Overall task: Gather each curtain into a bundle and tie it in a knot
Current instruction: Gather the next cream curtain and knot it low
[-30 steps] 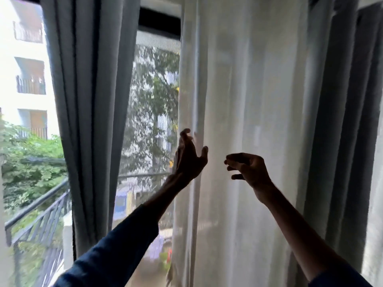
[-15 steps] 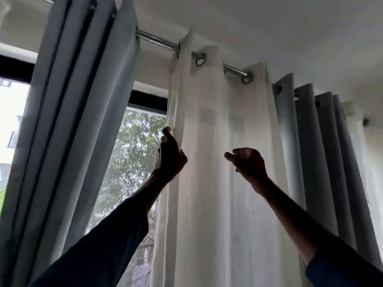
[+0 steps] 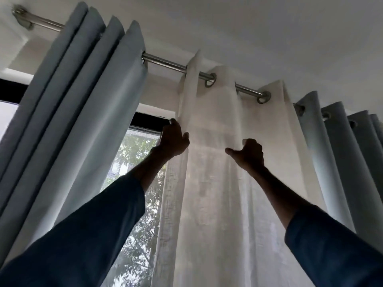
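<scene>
Both hands have gone higher since the earlier picture. Now the left hand (image 3: 174, 139) is closed on the left edge of the white curtain (image 3: 213, 183), near the rod (image 3: 165, 62); the right hand (image 3: 247, 154) is curled, touching a fold, grip unclear. I judge the cloth light, soft and thin; better to gather it lower.

Backlit by window (image 3: 143, 172), hands silhouetted

A metal curtain rod (image 3: 165, 62) crosses the upper frame, carrying a white sheer curtain (image 3: 209, 183) between two grey-blue curtains (image 3: 78, 112)
</scene>
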Demonstrator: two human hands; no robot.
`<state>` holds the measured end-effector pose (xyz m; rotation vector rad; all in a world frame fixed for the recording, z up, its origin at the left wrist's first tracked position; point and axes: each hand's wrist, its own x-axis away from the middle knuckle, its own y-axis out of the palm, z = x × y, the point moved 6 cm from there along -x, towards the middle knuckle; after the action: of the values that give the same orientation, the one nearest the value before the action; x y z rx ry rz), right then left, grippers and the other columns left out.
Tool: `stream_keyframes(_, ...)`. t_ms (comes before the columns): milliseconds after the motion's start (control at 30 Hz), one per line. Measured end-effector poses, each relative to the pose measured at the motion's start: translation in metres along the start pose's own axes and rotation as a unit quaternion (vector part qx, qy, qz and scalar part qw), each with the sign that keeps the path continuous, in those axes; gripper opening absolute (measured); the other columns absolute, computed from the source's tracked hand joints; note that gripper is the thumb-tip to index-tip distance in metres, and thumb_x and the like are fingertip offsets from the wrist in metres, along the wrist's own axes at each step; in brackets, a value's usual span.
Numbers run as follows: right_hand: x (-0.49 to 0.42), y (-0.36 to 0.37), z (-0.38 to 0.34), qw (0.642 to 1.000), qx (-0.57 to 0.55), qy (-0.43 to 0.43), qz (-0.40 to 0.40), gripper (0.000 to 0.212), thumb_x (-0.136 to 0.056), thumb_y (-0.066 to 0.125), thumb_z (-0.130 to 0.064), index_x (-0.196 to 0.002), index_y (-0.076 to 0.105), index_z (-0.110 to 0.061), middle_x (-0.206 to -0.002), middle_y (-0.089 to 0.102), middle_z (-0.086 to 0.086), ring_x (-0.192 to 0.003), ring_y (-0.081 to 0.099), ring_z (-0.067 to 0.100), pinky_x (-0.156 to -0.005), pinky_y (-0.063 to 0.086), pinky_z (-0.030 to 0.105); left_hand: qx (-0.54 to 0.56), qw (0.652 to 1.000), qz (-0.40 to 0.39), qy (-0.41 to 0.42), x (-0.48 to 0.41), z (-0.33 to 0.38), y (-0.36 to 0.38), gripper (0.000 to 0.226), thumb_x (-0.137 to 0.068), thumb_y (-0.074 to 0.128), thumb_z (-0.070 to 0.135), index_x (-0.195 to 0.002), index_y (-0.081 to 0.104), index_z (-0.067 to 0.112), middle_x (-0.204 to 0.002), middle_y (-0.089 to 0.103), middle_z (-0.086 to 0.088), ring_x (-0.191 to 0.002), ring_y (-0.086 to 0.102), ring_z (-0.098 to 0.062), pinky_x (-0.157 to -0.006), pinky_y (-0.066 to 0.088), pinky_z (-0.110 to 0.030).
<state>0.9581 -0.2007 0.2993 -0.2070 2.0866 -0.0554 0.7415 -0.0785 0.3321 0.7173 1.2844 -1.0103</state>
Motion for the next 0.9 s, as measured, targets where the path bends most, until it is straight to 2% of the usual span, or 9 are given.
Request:
stream_keyframes(100, -0.001, -0.002, 0.002, 0.996, -0.017, -0.044, 0.081, 0.010, -0.082, 0.068, -0.018, -0.083, 0.059, -0.013, -0.091, 0.062, 0.015, -0.098, 0.064, 0.039, -0.072, 0.040, 0.030, -0.025, 0.998, 0.044, 0.027, -0.005, -0.002, -0.005, 0.061, -0.094, 0.056, 0.025, -0.134, 0.032, -0.015, -0.121, 0.057, -0.031, -0.112, 0.055, -0.044, -0.089, 0.047, -0.042)
stream_keyframes(200, 0.012, 0.012, -0.016, 0.981, 0.068, -0.150, 0.105, 0.024, -0.085, 0.058, -0.004, -0.068, 0.049, -0.019, -0.079, 0.060, 0.020, -0.081, 0.058, 0.039, -0.068, 0.035, 0.032, -0.047, 0.987, 0.109, 0.111, 0.002, 0.005, -0.011, 0.054, -0.092, 0.054, 0.010, -0.137, 0.030, -0.007, -0.105, 0.064, -0.026, -0.094, 0.064, -0.040, -0.077, 0.055, -0.044)
stream_keyframes(267, 0.024, 0.025, -0.041, 0.964, 0.104, -0.218, 0.111, 0.016, -0.088, 0.056, -0.004, -0.089, 0.068, -0.014, -0.095, 0.068, 0.016, -0.093, 0.060, 0.040, -0.074, 0.039, 0.037, -0.070, 0.978, 0.130, 0.147, 0.008, 0.007, -0.011, 0.054, -0.091, 0.052, 0.003, -0.139, 0.029, -0.003, -0.104, 0.064, -0.024, -0.089, 0.066, -0.038, -0.075, 0.057, -0.047)
stream_keyframes(367, 0.029, 0.046, -0.081, 0.964, 0.067, -0.247, 0.077, 0.033, -0.090, 0.053, -0.009, -0.120, 0.065, -0.015, -0.116, 0.067, 0.009, -0.106, 0.057, 0.032, -0.084, 0.036, 0.035, -0.098, 0.972, 0.145, 0.158, 0.009, 0.006, -0.013, 0.051, -0.092, 0.050, 0.001, -0.140, 0.034, -0.005, -0.102, 0.064, -0.025, -0.088, 0.063, -0.040, -0.077, 0.055, -0.049)
stream_keyframes(467, 0.044, 0.054, -0.121, 0.956, 0.009, -0.291, 0.040, 0.029, -0.084, 0.040, -0.014, -0.101, 0.064, -0.015, -0.102, 0.065, 0.005, -0.096, 0.053, 0.029, -0.074, 0.024, 0.030, -0.056, 0.969, 0.118, 0.208, 0.011, 0.011, -0.017, 0.041, -0.091, 0.050, 0.006, -0.129, 0.043, -0.004, -0.079, 0.065, -0.016, -0.068, 0.064, -0.031, -0.059, 0.052, -0.041)
stream_keyframes(533, 0.052, 0.049, -0.129, 0.946, -0.023, -0.322, 0.032, 0.016, -0.083, 0.035, -0.016, -0.072, 0.046, -0.017, -0.076, 0.049, -0.004, -0.078, 0.041, 0.027, -0.070, 0.022, 0.031, -0.051, 0.968, 0.093, 0.226, 0.013, 0.016, -0.020, 0.032, -0.091, 0.051, 0.014, -0.119, 0.047, 0.000, -0.070, 0.062, -0.010, -0.059, 0.062, -0.027, -0.051, 0.049, -0.037)
stream_keyframes(633, 0.046, 0.041, -0.105, 0.946, -0.040, -0.317, 0.052, 0.038, -0.086, 0.047, -0.004, -0.059, 0.023, -0.017, -0.060, 0.029, -0.005, -0.066, 0.035, 0.027, -0.062, 0.023, 0.034, -0.103, 0.972, 0.092, 0.192, 0.012, 0.020, -0.020, 0.019, -0.090, 0.053, 0.005, -0.108, 0.050, -0.002, -0.072, 0.058, -0.011, -0.063, 0.060, -0.033, -0.055, 0.044, -0.035)
stream_keyframes(767, 0.032, 0.033, -0.048, 0.960, -0.071, -0.259, 0.076, 0.033, -0.093, 0.058, -0.016, -0.062, 0.047, -0.013, -0.061, 0.052, 0.002, -0.069, 0.057, 0.033, -0.060, 0.032, 0.031, -0.111, 0.969, 0.113, 0.192, 0.025, 0.032, -0.003, 0.013, -0.096, 0.047, 0.008, -0.096, 0.056, -0.001, -0.073, 0.055, -0.012, -0.064, 0.052, -0.028, -0.061, 0.049, -0.041)
stream_keyframes(900, 0.023, 0.017, -0.019, 0.962, -0.062, -0.249, 0.093, 0.017, -0.096, 0.057, -0.023, -0.091, 0.071, -0.015, -0.087, 0.073, 0.007, -0.085, 0.063, 0.034, -0.066, 0.037, 0.031, -0.106, 0.968, 0.114, 0.196, 0.039, 0.045, 0.026, 0.014, -0.090, 0.047, 0.001, -0.082, 0.058, -0.002, -0.068, 0.055, -0.015, -0.059, 0.053, -0.032, -0.055, 0.042, -0.037)
